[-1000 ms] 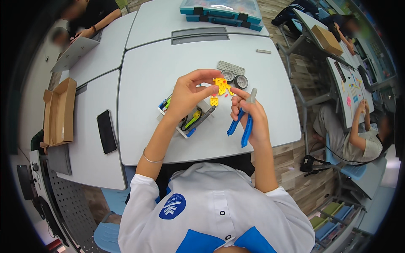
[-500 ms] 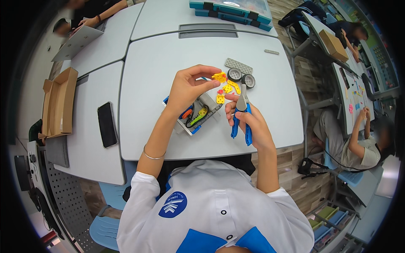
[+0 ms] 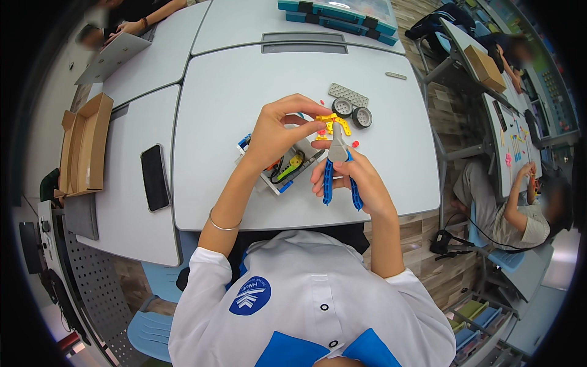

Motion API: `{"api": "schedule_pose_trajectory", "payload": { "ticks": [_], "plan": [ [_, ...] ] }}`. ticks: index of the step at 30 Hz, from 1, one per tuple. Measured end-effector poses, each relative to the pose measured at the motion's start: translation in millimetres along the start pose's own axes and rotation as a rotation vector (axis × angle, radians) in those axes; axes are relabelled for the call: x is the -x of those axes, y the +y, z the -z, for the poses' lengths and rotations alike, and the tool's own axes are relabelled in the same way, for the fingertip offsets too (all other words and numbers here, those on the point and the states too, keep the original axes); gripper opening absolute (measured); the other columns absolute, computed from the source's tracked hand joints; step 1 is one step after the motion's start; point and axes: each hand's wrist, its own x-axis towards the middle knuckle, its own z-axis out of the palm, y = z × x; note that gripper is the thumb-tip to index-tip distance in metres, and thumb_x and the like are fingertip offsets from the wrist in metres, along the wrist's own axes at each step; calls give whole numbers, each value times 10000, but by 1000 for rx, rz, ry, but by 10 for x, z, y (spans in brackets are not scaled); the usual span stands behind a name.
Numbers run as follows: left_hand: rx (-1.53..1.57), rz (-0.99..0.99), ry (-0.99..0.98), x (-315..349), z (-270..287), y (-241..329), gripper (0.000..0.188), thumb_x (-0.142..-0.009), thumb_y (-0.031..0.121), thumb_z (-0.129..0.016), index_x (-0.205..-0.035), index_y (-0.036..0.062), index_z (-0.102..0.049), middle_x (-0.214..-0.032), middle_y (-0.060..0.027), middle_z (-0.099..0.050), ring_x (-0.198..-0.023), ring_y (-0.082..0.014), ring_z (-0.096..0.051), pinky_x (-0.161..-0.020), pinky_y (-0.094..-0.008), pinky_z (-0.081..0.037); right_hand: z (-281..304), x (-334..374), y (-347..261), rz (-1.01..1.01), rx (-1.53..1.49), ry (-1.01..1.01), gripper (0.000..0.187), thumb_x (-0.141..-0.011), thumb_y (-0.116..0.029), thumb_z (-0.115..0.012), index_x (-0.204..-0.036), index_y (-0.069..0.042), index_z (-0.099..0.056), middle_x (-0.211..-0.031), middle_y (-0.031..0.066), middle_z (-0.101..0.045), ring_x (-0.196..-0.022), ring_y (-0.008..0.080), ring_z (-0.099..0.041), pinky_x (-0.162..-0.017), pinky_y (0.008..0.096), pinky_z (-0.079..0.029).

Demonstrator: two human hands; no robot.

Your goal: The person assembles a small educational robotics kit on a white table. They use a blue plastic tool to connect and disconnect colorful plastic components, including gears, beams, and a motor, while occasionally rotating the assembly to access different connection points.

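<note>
My left hand (image 3: 276, 129) pinches a small yellow building piece (image 3: 326, 117) between thumb and fingertips. My right hand (image 3: 365, 178) is wrapped round blue-handled pliers (image 3: 337, 150), whose grey tip reaches up to that piece; whether the jaws bite on it I cannot tell. Beyond the tip lies a curved yellow beam (image 3: 346, 127), partly covered. Below my left wrist sits a grey and blue block assembly (image 3: 287, 166) with black cables and a lime-green part. A red peg (image 3: 355, 144) rests right of the pliers. Two black-tyred wheels (image 3: 343, 108) stand just beyond.
Behind the wheels are a grey perforated plate (image 3: 349, 94) and a short grey bar (image 3: 396, 76). Teal cases (image 3: 342, 23) are stacked at the far edge. A phone (image 3: 155, 177) and an open cardboard box (image 3: 85, 150) lie to the left. Other people sit at neighbouring tables.
The pliers have moved left, their tip now at the yellow piece. My left hand has shifted slightly right and turned the piece. The red peg right of the pliers now shows.
</note>
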Motion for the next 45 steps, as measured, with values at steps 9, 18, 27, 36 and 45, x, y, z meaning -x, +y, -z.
{"api": "schedule_pose_trajectory", "payload": {
  "ticks": [9, 18, 27, 36, 45],
  "plan": [
    [7, -48, -27, 13, 5, 7, 241, -804, -51, -728, -1020, 46, -772, -1045, -101, -715, -983, -184, -692, -790, -287, -594, 23, -5, 57, 0, -13, -22, 495, -945, -186, -439, -1381, 48, -457, -945, 152, -676, -818, 251, -702, -729, 368, -575],
    [49, -88, -69, 29, 26, -7, 255, -805, -67, -721, -1031, 43, -769, -1048, -103, -697, -984, -183, -678, -820, -294, -586, -43, -4, 57, 21, -9, 37, 450, -1048, -332, -433, -1286, 33, -546, -791, 73, -609, -647, 155, -618, -598, 286, -519],
    [27, -162, -42, 20, 22, -1, 249, -807, -42, -729, -1029, 59, -776, -1016, -93, -716, -940, -183, -700, -817, -294, -594, -127, -16, 123, 58, -149, 99, 390, -1078, -394, -437, -985, -32, -547, -622, -20, -440, -443, 41, -371, -408, 210, -306],
    [-258, -322, 81, 69, -67, 135, 246, -789, -99, -723, -992, 33, -770, -975, -78, -695, -915, -179, -694, -804, -283, -603, -178, 12, 83, 26, -270, 68, 383, -1075, -410, -440, -974, -51, -525, -613, -29, -412, -426, 32, -330, -390, 206, -280],
    [-176, -274, 530, -21, 368, 37, 206, -893, -43, -678, -1099, -42, -667, -1025, -114, -660, -958, -183, -680, -829, -338, -626, -325, 284, 257, -89, -401, 68, 405, -1060, -450, -455, -985, -58, -526, -612, -21, -418, -418, 39, -351, -374, 220, -291]
  ]
}}
